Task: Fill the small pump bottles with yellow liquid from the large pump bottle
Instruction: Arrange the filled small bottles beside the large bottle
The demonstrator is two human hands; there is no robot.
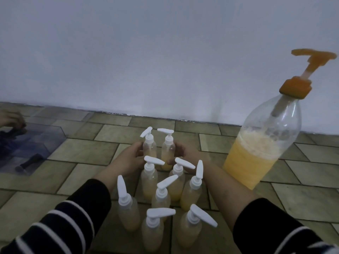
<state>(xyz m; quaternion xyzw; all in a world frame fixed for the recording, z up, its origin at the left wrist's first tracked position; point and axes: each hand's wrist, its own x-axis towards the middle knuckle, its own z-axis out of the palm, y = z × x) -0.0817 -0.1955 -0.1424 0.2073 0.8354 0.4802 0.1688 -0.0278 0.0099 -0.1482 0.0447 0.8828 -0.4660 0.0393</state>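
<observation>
Several small clear pump bottles with white pump heads stand clustered on the tiled floor, each partly filled with yellow liquid; one stands at the front (pixel 153 231). My left hand (pixel 131 155) grips the far-left small bottle (pixel 149 146) and my right hand (pixel 180 152) grips the far-right small bottle (pixel 167 153). Both stand at the back of the cluster. The large pump bottle (pixel 260 149), clear with an orange pump, stands at the right about half full of yellow liquid.
A clear plastic box (pixel 31 143) lies on the floor at the left, with another person's hand (pixel 11 119) at its far edge. A white wall (pixel 165 52) rises just behind the tiles. Bare tiles (pixel 73 173) lie left of the cluster.
</observation>
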